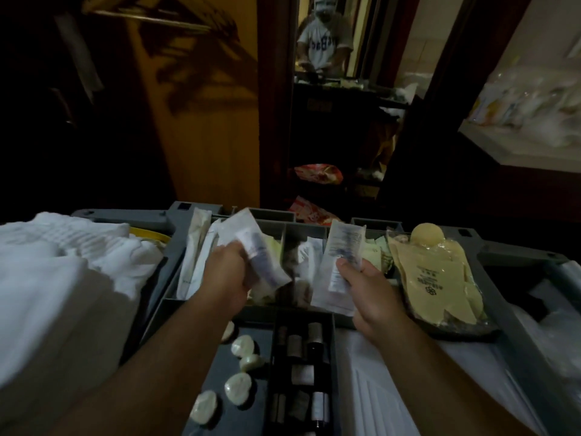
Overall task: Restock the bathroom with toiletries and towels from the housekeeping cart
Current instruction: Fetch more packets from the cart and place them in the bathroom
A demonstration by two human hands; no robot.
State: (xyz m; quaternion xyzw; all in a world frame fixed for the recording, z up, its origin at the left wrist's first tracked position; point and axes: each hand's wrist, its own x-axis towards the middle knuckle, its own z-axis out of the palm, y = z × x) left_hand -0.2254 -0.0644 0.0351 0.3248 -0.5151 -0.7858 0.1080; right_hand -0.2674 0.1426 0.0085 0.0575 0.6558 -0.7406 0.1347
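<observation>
I stand over the grey housekeeping cart tray (509, 313). My left hand (228, 272) grips a bunch of white sachet packets (251, 247) above the tray's back compartments. My right hand (367, 284) pinches another white printed sachet (341, 256) upright over the middle compartment. White towels (63, 272) lie piled on the cart's left side. Several round wrapped soaps (239, 366) sit in the near left section. Small bottles (301, 350) lie in a narrow dark bin between my forearms.
Yellow bagged items (440, 278) fill the right compartment, long white packets (195, 256) the left one. A mirror (327, 89) ahead reflects a person and the cart. A wooden door (195, 121) stands at left, a shelf of wrapped goods (534, 105) at upper right.
</observation>
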